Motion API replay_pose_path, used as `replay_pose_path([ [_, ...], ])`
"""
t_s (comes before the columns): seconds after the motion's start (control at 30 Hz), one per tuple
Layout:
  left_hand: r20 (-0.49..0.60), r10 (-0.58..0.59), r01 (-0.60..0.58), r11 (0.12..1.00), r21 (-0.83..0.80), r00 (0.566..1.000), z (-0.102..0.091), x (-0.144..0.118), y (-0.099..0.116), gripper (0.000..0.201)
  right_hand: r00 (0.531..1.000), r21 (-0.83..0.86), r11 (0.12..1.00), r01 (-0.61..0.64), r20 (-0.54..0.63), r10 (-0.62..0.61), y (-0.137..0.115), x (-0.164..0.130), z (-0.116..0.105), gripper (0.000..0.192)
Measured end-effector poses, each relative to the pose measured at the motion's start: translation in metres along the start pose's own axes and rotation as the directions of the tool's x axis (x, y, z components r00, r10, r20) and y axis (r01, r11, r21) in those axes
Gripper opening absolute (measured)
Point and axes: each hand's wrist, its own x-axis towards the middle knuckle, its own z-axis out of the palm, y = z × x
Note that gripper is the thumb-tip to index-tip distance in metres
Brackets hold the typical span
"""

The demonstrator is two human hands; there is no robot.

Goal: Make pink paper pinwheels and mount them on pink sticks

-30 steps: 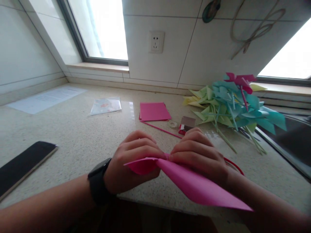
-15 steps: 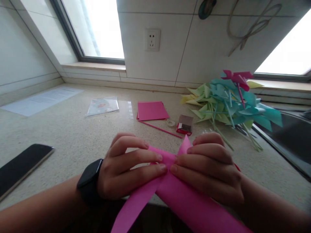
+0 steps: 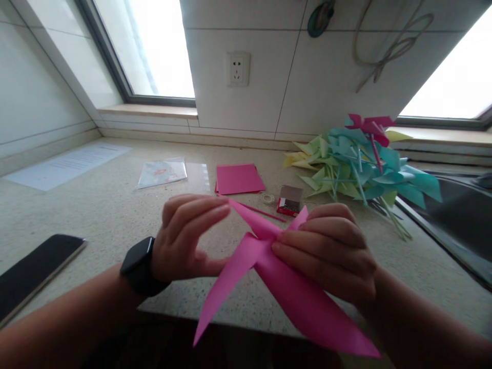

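A pink paper pinwheel (image 3: 295,287) is held up over the counter's front edge, its pointed blades spreading from a gathered middle. My right hand (image 3: 332,251) pinches it at that middle, fingers pressed together. To the left, my left hand (image 3: 192,238), with a black watch on the wrist, has its fingers stretched apart from the thumb. Its fingertips are close to the tip of the upper left blade, and the thumb lies by or behind the lower left blade; whether they touch is hard to tell.
Behind the hands lie pink paper squares (image 3: 240,179), a pink stick (image 3: 265,211), a tape roll (image 3: 267,198) and a small red box (image 3: 289,201). Finished pinwheels (image 3: 365,159) are heaped beside the sink (image 3: 461,205). A phone (image 3: 34,271) and printed sheet (image 3: 65,164) lie left.
My left hand has let go of the pinwheel's middle and spread open to the left. The blades have sprung outward, while my right hand keeps its pinch.
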Motion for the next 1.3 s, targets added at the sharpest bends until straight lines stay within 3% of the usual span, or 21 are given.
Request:
replay_pose_path([
  [0.07, 0.104, -0.096, 0.095, 0.995, 0.020, 0.990, 0.008, -0.005, -0.012, 0.077, 0.997, -0.047, 0.996, -0.080, -0.017, 0.080, 0.012, -0.004, 0.001, 0.019],
  [0.13, 0.317, -0.225, 0.228, 0.973, 0.028, 0.921, 0.016, -0.007, -0.019, 0.049, 0.981, -0.107, 0.976, -0.192, -0.064, 0.185, 0.025, -0.008, 0.001, 0.019],
  [0.17, 0.392, -0.232, 0.243, 0.970, 0.022, 0.890, 0.020, -0.007, -0.020, 0.032, 0.968, -0.130, 0.962, -0.241, -0.100, 0.229, 0.032, -0.011, 0.001, 0.017],
  [0.23, 0.549, -0.207, 0.258, 0.966, -0.016, 0.809, 0.029, -0.005, -0.019, 0.023, 0.934, -0.152, 0.927, -0.343, -0.162, 0.319, 0.044, -0.017, 0.001, 0.013],
  [0.37, 0.636, -0.157, 0.243, 0.969, -0.050, 0.755, 0.053, 0.005, -0.014, 0.023, 0.871, -0.120, 0.878, -0.464, -0.245, 0.427, 0.062, -0.030, 0.007, 0.002],
  [0.6, 0.691, -0.098, 0.153, 0.988, -0.019, 0.717, 0.096, 0.016, -0.023, 0.023, 0.852, -0.106, 0.852, -0.513, -0.183, 0.491, 0.070, -0.043, 0.017, 0.008],
  [0.77, 0.676, -0.048, 0.071, 0.997, -0.007, 0.735, 0.088, 0.014, -0.025, 0.021, 0.852, -0.135, 0.845, -0.518, -0.165, 0.497, 0.073, -0.045, 0.019, 0.010],
  [0.9, 0.613, -0.009, 0.026, 1.000, -0.019, 0.790, 0.064, 0.011, -0.017, 0.021, 0.837, -0.143, 0.831, -0.537, -0.216, 0.503, 0.074, -0.045, 0.021, 0.009],
  [1.13, 0.466, 0.076, -0.024, 0.993, -0.115, 0.882, 0.022, -0.006, -0.001, 0.021, 0.826, -0.171, 0.811, -0.560, -0.194, 0.529, 0.072, -0.043, 0.026, 0.009],
  [1.3, 0.387, 0.176, -0.103, 0.974, -0.201, 0.905, 0.016, -0.006, 0.000, 0.022, 0.823, -0.199, 0.800, -0.566, -0.177, 0.539, 0.068, -0.040, 0.029, 0.009],
])
